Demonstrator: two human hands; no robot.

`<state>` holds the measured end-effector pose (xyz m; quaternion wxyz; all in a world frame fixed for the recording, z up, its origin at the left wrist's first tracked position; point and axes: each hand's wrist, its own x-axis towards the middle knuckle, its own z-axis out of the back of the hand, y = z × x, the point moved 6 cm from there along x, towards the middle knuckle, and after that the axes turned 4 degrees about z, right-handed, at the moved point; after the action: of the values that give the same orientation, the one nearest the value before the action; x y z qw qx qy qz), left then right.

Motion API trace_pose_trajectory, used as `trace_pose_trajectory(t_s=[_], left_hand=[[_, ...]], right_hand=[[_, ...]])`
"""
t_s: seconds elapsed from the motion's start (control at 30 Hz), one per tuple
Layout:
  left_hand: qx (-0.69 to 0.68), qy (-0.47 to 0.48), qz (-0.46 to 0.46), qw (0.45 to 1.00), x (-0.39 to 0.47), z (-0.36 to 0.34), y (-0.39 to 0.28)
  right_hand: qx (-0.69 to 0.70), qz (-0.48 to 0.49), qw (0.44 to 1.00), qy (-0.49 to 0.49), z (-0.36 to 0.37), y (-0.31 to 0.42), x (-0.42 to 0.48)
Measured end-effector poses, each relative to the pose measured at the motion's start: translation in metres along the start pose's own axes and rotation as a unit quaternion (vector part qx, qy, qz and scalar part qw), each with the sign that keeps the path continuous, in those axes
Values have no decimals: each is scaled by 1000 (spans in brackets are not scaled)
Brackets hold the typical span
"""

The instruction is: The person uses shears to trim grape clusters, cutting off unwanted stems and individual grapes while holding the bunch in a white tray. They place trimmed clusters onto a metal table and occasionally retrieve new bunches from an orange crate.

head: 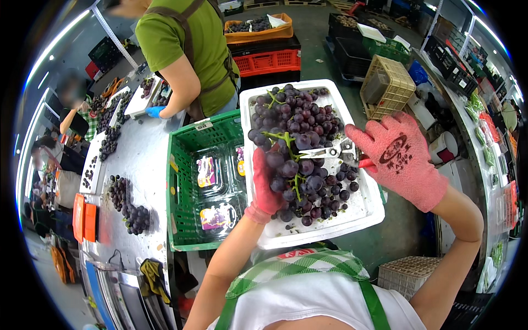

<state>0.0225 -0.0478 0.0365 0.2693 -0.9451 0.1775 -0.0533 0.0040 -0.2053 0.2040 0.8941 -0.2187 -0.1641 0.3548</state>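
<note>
My left hand (264, 183), in a pink glove, cups a bunch of dark purple grapes (288, 169) with green stems. In my right hand (390, 154), gloved in pink too, are red-handled pruning snips (330, 152); their silvery blades are parted at the stem of that bunch. Both hands are over a white foam tray (359, 206), where more bunches, loose grapes and small debris lie. Left of the tray, a green plastic crate (177, 206) holds clear plastic clamshells (216, 214) with colourful labels. The left fingertips are partly hidden behind the grapes.
A metal table (156, 165) on the left bears grape bunches (136, 216), foam trays and an orange bin (84, 218). A co-worker in a green shirt (177, 41) stands beyond the crate. Stacked crates (264, 62) are ahead; a beige crate (387, 88) and a produce-laden bench are right.
</note>
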Motion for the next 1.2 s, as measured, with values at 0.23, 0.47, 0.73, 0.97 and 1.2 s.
trace_pose_trajectory(t_s=[0.23, 0.47, 0.73, 0.97, 1.2], left_hand=[[37, 6, 0, 999, 0, -2, 1], [34, -28, 14, 999, -1, 1, 2], [125, -19, -46, 991, -2, -4, -4], [142, -37, -148, 978, -3, 4, -13], [155, -43, -154, 975, -1, 3, -11]], right_hand=[[30, 12, 999, 21, -4, 4, 2], [38, 20, 999, 4, -3, 5, 3], [22, 36, 999, 3, -12, 6, -2], [47, 22, 999, 16, -14, 3, -3], [292, -48, 955, -21, -36, 1, -8]])
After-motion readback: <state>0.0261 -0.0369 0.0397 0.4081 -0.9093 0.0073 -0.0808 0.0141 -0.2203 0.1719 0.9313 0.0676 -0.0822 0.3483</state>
